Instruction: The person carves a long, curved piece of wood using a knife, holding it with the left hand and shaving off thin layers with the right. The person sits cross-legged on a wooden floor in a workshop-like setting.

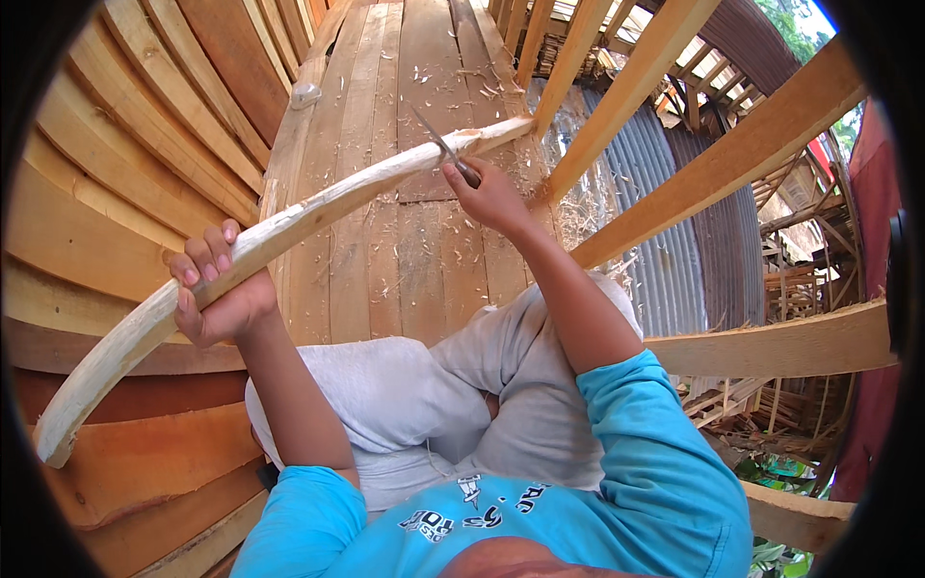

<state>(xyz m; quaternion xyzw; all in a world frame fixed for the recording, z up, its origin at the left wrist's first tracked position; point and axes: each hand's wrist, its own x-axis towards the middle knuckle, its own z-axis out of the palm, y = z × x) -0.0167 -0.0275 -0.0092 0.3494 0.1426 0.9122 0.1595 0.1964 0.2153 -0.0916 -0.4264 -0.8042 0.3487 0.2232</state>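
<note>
A long pale wooden pole, mostly stripped of bark, slants across in front of me from the lower left to the upper right. My left hand is closed around it toward its near end. Over its far part, my right hand grips a knife by its dark handle. The blade crosses the pole, touching or just over its upper side, and points up and left. Around the blade the wood shows a rougher, browner patch. The pole's far tip meets or lies close to an upright wooden post.
I sit on a plank floor strewn with wood shavings. Stacked boards line the left side. To the right, wooden rails stand before a corrugated metal sheet. A small clear object lies on the floor at the far left.
</note>
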